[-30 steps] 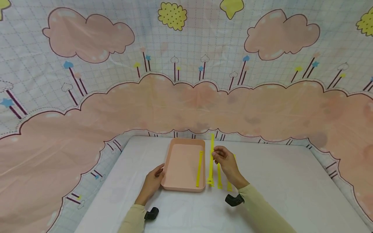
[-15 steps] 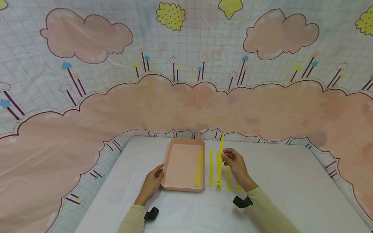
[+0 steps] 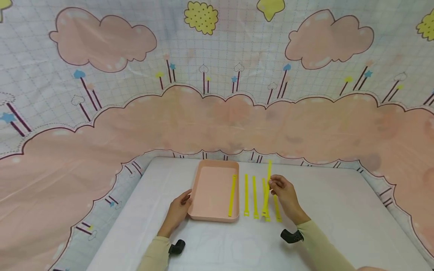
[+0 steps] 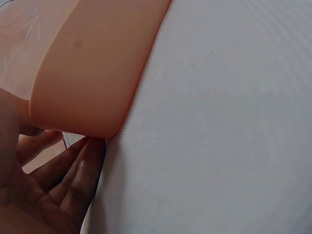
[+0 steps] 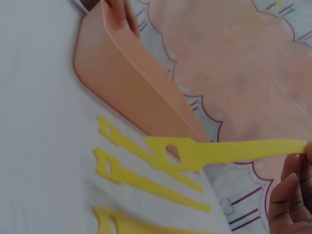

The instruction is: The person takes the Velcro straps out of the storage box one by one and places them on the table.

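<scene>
My right hand (image 3: 287, 197) pinches a yellow hook-and-loop cable tie (image 5: 209, 155) between thumb and fingertips. The tie's wide slotted head hangs toward the person; its thin tail points up and away. Below and beside it several similar cable ties (image 3: 246, 195) lie in a row on the white table. Another cable tie (image 3: 232, 195) lies along the right side inside a peach-coloured tray (image 3: 211, 194). At the tray's left edge, my left hand (image 3: 177, 210) holds the wall, with fingertips at the lower outer edge in the left wrist view.
The white table (image 3: 339, 210) stretches out to the right of the ties. A patterned cloth (image 3: 271, 128) with clouds hangs behind and around it. Each wrist wears a black camera mount (image 3: 291, 236).
My right hand has moved rightward along the row with the held cable tie, uncovering the ties on its left. The left hand and the tray have stayed put.
</scene>
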{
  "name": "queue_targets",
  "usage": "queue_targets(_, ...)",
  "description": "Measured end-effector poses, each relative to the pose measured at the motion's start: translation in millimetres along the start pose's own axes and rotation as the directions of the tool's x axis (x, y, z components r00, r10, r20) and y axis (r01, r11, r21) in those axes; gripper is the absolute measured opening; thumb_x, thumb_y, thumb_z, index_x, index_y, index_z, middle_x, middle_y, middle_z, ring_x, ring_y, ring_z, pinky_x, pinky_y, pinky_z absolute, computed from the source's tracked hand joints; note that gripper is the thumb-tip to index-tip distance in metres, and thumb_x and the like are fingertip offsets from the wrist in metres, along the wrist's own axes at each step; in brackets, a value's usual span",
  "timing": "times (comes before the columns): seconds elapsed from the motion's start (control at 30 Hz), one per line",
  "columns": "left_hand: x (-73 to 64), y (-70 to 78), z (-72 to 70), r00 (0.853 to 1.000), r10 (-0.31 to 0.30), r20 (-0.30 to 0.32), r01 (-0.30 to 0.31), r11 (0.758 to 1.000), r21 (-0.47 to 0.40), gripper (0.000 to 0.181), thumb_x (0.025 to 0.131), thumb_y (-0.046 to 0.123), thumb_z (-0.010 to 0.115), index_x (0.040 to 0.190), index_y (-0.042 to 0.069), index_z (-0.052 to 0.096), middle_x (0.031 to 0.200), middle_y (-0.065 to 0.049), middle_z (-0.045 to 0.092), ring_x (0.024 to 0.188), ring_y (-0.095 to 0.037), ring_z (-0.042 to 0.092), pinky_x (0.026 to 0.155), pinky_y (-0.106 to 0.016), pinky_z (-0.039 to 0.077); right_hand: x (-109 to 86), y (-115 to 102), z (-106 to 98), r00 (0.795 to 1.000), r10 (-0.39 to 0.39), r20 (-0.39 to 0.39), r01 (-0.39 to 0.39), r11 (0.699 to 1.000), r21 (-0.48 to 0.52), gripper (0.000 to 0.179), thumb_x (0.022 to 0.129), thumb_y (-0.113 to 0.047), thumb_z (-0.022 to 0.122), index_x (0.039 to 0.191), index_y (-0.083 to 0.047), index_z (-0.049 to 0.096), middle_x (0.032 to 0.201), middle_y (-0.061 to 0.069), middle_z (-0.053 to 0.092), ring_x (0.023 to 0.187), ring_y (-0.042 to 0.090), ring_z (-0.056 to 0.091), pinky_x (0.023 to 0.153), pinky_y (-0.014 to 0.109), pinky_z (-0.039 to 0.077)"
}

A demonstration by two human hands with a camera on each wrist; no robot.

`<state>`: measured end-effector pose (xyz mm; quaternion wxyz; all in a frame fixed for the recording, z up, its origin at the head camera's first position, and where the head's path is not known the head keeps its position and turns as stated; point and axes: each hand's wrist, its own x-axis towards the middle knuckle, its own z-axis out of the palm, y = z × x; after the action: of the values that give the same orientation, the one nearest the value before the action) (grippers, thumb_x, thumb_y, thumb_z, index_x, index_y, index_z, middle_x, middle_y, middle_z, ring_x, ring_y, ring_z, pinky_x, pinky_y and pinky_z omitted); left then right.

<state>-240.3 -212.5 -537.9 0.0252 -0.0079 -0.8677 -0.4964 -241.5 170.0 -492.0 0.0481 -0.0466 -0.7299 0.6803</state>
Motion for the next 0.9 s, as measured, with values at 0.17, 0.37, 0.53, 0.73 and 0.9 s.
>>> queue_targets(0.17, -0.7, 1.7, -0.8, 1.000, 0.007, -0.004, -0.007, 1.000, -0.011, 0.042, 0.097, 0.010, 0.057, 0.139, 0.006, 0.055, 0.127, -0.023, 0.065, 0.116, -0.036, 0.063, 0.099, -0.049, 0.051, -1.6, 4, -10, 1.000, 0.003, -0.016, -0.003, 1.000, -0.002, 0.026, 0.098, -0.013, 0.060, 0.120, -0.001, 0.053, 0.089, -0.006, 0.061, 0.079, 0.007, 0.057, 0.069, 0.021, 0.052)
queue_targets(0.37, -1.8, 1.1, -2.1, 1.000, 0.024, -0.017, -0.024, 1.000, -0.002, 0.041, 0.097, 0.009, 0.057, 0.138, 0.005, 0.056, 0.125, -0.023, 0.066, 0.115, -0.037, 0.064, 0.099, -0.049, 0.051, -2.6, 7, -14, 0.999, 0.028, -0.022, -0.028, 1.000, -0.012, 0.028, 0.099, -0.014, 0.059, 0.122, 0.000, 0.052, 0.088, -0.009, 0.061, 0.079, 0.005, 0.057, 0.070, 0.019, 0.052)
queue_targets(0.53, -2.9, 2.5, -3.4, 1.000, 0.025, -0.018, -0.025, 1.000, -0.002, 0.041, 0.097, 0.009, 0.057, 0.137, 0.004, 0.056, 0.125, -0.025, 0.065, 0.115, -0.038, 0.063, 0.099, -0.050, 0.050, -3.7, 7, -17, 0.998, 0.051, -0.027, -0.052, 0.998, -0.022, 0.034, 0.099, -0.013, 0.058, 0.127, 0.004, 0.050, 0.087, -0.011, 0.061, 0.080, 0.004, 0.057, 0.071, 0.020, 0.052)
queue_targets(0.73, -0.7, 0.4, -0.3, 1.000, 0.027, -0.014, -0.027, 1.000, 0.006, 0.041, 0.097, 0.010, 0.057, 0.138, 0.005, 0.056, 0.126, -0.025, 0.065, 0.116, -0.037, 0.063, 0.100, -0.049, 0.050, -4.9, 6, -20, 0.998, 0.065, -0.026, -0.066, 0.998, -0.015, 0.034, 0.099, -0.012, 0.057, 0.128, 0.005, 0.048, 0.086, -0.012, 0.061, 0.080, 0.003, 0.057, 0.073, 0.022, 0.052)
queue_targets(0.9, 0.0, -2.0, -1.0, 0.999, 0.041, -0.012, -0.041, 0.999, 0.010, 0.040, 0.097, 0.008, 0.056, 0.137, 0.004, 0.057, 0.124, -0.026, 0.065, 0.115, -0.037, 0.064, 0.099, -0.049, 0.051, -5.6, 7, -20, 0.997, 0.076, -0.026, -0.077, 0.996, -0.034, 0.032, 0.100, -0.013, 0.057, 0.126, 0.003, 0.049, 0.087, -0.010, 0.060, 0.080, 0.005, 0.057, 0.072, 0.022, 0.052)
